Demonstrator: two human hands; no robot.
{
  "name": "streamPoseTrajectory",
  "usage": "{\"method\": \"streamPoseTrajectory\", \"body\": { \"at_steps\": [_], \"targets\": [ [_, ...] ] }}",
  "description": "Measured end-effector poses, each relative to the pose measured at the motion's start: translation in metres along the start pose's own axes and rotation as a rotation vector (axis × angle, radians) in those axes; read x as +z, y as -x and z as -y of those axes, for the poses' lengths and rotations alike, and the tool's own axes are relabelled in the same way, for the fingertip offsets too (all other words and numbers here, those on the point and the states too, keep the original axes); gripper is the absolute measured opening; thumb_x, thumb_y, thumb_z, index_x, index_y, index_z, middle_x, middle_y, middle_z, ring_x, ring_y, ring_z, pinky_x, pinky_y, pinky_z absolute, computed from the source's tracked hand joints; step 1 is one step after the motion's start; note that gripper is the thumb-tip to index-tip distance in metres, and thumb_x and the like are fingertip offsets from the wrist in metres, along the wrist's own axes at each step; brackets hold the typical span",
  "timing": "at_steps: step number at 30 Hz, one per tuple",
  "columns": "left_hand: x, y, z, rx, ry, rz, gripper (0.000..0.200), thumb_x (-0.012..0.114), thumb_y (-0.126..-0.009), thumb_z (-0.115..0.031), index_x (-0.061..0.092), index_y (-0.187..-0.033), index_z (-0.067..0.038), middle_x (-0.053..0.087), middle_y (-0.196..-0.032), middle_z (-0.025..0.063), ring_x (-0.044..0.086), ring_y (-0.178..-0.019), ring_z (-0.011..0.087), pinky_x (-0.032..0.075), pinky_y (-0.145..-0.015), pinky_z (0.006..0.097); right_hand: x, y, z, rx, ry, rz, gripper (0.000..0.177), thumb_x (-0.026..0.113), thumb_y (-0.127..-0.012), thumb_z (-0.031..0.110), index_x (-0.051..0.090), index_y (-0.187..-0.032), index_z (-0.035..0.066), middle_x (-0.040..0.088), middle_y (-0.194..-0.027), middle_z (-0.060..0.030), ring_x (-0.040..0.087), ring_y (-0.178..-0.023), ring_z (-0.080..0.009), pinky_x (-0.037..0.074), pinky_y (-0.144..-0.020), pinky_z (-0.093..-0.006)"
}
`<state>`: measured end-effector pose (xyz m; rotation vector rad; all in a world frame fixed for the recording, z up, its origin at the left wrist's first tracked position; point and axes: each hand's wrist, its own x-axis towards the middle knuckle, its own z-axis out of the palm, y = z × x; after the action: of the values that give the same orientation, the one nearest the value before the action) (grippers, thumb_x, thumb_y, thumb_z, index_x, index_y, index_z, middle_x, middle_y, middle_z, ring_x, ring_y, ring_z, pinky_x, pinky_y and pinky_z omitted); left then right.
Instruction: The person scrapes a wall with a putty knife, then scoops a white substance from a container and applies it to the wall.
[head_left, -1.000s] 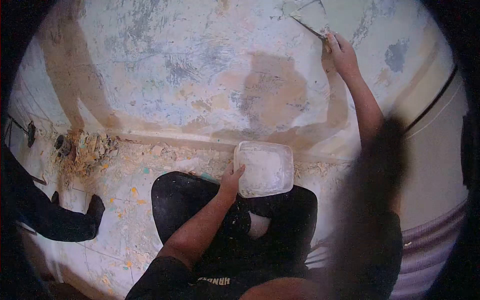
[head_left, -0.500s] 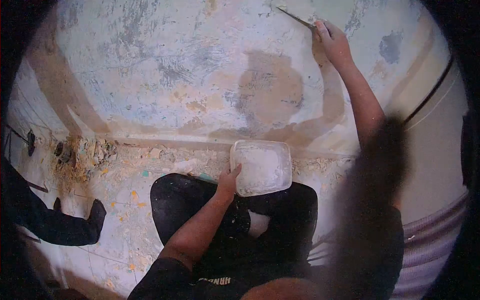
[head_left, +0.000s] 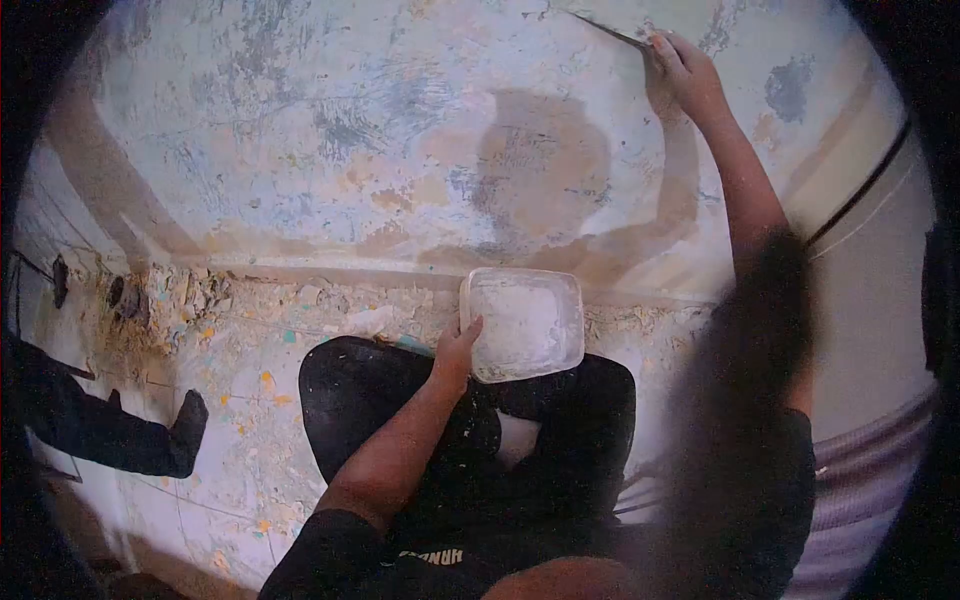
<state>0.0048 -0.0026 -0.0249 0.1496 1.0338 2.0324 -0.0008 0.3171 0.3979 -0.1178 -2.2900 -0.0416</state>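
Observation:
My left hand (head_left: 457,352) grips the left side of a square clear plastic tub (head_left: 525,325), thumb over its rim. White paste-like residue coats the inside of the tub, which is above my crossed legs. Up at the wall (head_left: 400,190), my right hand (head_left: 688,78) is closed around a putty knife (head_left: 610,32). Its blade appears as a thin dark line, seen nearly edge-on, slanting up and left along the wall. The handle is mostly hidden in my fingers. Patches of grey, blue, tan and white cover the wall, and my shadow falls on it.
Plaster crumbs and paint flakes (head_left: 300,305) litter the floor along the wall's foot. At the left edge is another person's dark-clothed leg and foot (head_left: 185,435). Striped purple fabric (head_left: 870,490) lies at lower right. A dark blurred shape (head_left: 745,370) partly covers my right arm.
My right hand and the putty knife have shifted a little to the right along the wall. The tub stays in my left hand, slightly higher in view.

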Motion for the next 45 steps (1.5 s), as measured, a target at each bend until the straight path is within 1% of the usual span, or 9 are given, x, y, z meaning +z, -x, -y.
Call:
{"method": "streamPoseTrajectory", "body": {
  "at_steps": [9, 11, 15, 22, 29, 31, 32, 34, 45],
  "targets": [
    [0.010, -0.001, -0.017, -0.218, 0.179, -0.157, 0.064, 0.065, -0.097, -0.030, 0.037, -0.146, -0.001, 0.059, -0.126, 0.0188, 0.062, -0.111, 0.0337, 0.054, -0.093, 0.0457, -0.012, 0.183, 0.097, 0.440, -0.242, 0.310, 0.031, 0.060, -0.100, 0.024, 0.066, -0.121, 0.003, 0.065, -0.085, -0.0055, 0.056, -0.071, -0.0132, 0.047, -0.067, -0.0293],
    [0.016, 0.009, -0.032, -0.186, 0.209, -0.163, 0.067, 0.063, -0.097, -0.030, 0.031, -0.150, -0.004, 0.055, -0.131, 0.0192, 0.061, -0.114, 0.0358, 0.055, -0.092, 0.0482, 0.012, 0.269, 0.115, 0.223, -0.048, 0.362, 0.032, 0.062, -0.098, 0.019, 0.065, -0.124, 0.001, 0.070, -0.096, -0.0144, 0.065, -0.078, -0.0240, 0.051, -0.073, -0.0359],
    [0.011, 0.001, -0.029, -0.081, 0.201, -0.200, 0.058, 0.060, -0.099, -0.030, 0.037, -0.144, -0.003, 0.057, -0.127, 0.0190, 0.062, -0.113, 0.0354, 0.056, -0.089, 0.0488, 0.040, 0.360, 0.192, 0.351, -0.170, 0.566, 0.024, 0.060, -0.096, 0.012, 0.068, -0.117, 0.005, 0.068, -0.109, -0.0170, 0.065, -0.092, -0.0391, 0.053, -0.079, -0.0417],
    [-0.001, -0.013, -0.014, -0.087, 0.235, -0.070, 0.062, 0.056, -0.099, -0.039, 0.038, -0.143, 0.001, 0.058, -0.130, 0.0184, 0.060, -0.116, 0.0333, 0.052, -0.095, 0.0468, 0.067, 0.401, 0.232, 0.363, -0.145, 0.606, 0.035, 0.060, -0.090, 0.011, 0.066, -0.123, 0.019, 0.064, -0.096, -0.0070, 0.067, -0.082, -0.0307, 0.055, -0.067, -0.0406],
    [-0.015, -0.010, 0.007, -0.205, 0.083, -0.165, 0.063, 0.061, -0.097, -0.039, 0.042, -0.142, 0.001, 0.059, -0.129, 0.0192, 0.063, -0.113, 0.0322, 0.053, -0.093, 0.0466, 0.056, 0.414, 0.227, 0.327, -0.194, 0.889, 0.042, 0.061, -0.088, 0.013, 0.062, -0.130, 0.016, 0.058, -0.091, -0.0093, 0.065, -0.075, -0.0315, 0.054, -0.062, -0.0417],
    [-0.052, -0.024, 0.048, 0.310, -0.326, 0.143, 0.062, 0.062, -0.097, -0.038, 0.044, -0.142, 0.000, 0.059, -0.130, 0.0190, 0.063, -0.112, 0.0318, 0.054, -0.092, 0.0464, 0.051, 0.418, 0.226, 0.311, -0.262, 0.887, 0.040, 0.060, -0.088, 0.011, 0.061, -0.128, 0.011, 0.058, -0.092, -0.0103, 0.065, -0.075, -0.0327, 0.054, -0.062, -0.0431],
    [-0.037, -0.019, 0.033, 0.307, -0.325, 0.142, 0.062, 0.062, -0.097, -0.038, 0.044, -0.142, 0.000, 0.059, -0.130, 0.0190, 0.063, -0.112, 0.0318, 0.054, -0.092, 0.0464, 0.048, 0.416, 0.228, 0.312, -0.262, 0.889, 0.040, 0.060, -0.088, 0.011, 0.061, -0.128, 0.011, 0.058, -0.092, -0.0103, 0.065, -0.075, -0.0327, 0.054, -0.062, -0.0431],
    [0.006, -0.002, -0.013, -0.297, 0.059, -0.275, 0.058, 0.061, -0.097, -0.037, 0.046, -0.140, 0.000, 0.060, -0.129, 0.0185, 0.064, -0.112, 0.0318, 0.054, -0.091, 0.0468, 0.040, 0.407, 0.233, 0.406, -0.267, 0.971, 0.032, 0.059, -0.088, 0.005, 0.065, -0.119, 0.006, 0.062, -0.099, -0.0143, 0.065, -0.082, -0.0384, 0.053, -0.070, -0.0458],
    [-0.006, -0.008, -0.004, -0.386, 0.240, -0.224, 0.050, 0.057, -0.099, -0.034, 0.050, -0.138, -0.003, 0.062, -0.127, 0.0183, 0.064, -0.111, 0.0330, 0.054, -0.092, 0.0494, 0.038, 0.414, 0.235, 0.359, -0.245, 0.964, 0.031, 0.063, -0.083, 0.007, 0.064, -0.114, 0.005, 0.060, -0.096, -0.0130, 0.065, -0.076, -0.0354, 0.055, -0.066, -0.0450]
  ]
}}
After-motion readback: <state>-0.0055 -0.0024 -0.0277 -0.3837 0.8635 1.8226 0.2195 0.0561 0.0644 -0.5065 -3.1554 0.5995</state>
